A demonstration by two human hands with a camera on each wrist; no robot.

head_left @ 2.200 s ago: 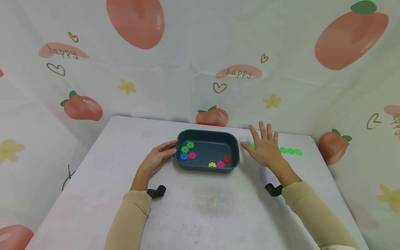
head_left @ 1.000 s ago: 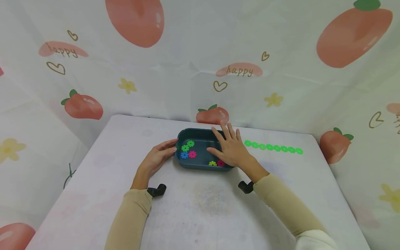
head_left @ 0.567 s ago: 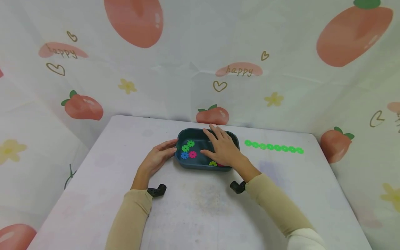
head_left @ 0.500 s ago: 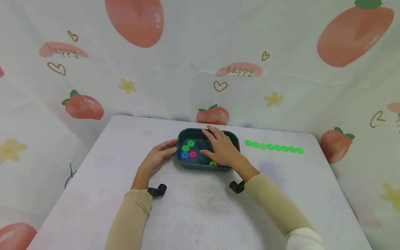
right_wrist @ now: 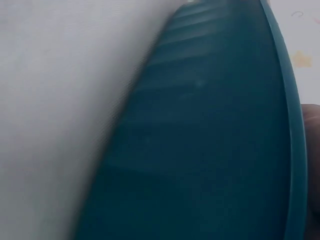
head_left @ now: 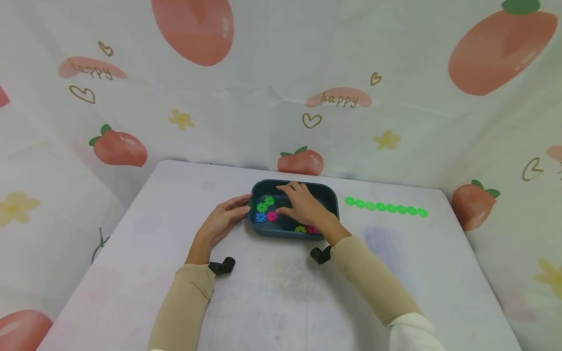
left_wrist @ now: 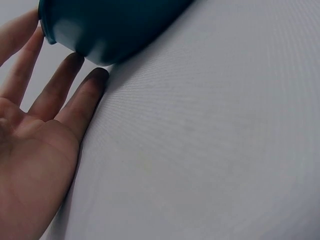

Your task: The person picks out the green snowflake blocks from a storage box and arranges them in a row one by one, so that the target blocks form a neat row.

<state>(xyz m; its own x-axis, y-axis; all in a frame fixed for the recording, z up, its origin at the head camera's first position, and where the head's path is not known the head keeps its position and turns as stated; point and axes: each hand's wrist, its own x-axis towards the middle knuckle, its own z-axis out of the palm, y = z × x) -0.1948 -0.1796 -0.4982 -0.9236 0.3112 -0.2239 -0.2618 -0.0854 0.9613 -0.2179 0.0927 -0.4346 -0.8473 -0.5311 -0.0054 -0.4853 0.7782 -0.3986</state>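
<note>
A dark teal plastic tub stands on the table, holding notched flower-shaped discs. At its left end lie two green discs, a blue disc and a pink disc. Near the front wall, a yellow-green disc and another pink disc show partly. My left hand touches the tub's left end; in the left wrist view its straight fingers meet the outer wall. My right hand is over the tub's inside, thumb and forefinger apart above the pink disc's right, covering the tub's middle.
A row of joined bright green discs lies on the white table right of the tub. Behind the table hangs a fruit-print cloth. Each wrist carries a black camera.
My right hand has moved left from above the green row into the tub, its fingers bending from spread to more curved. It now covers the red disc. My left hand stays put.
</note>
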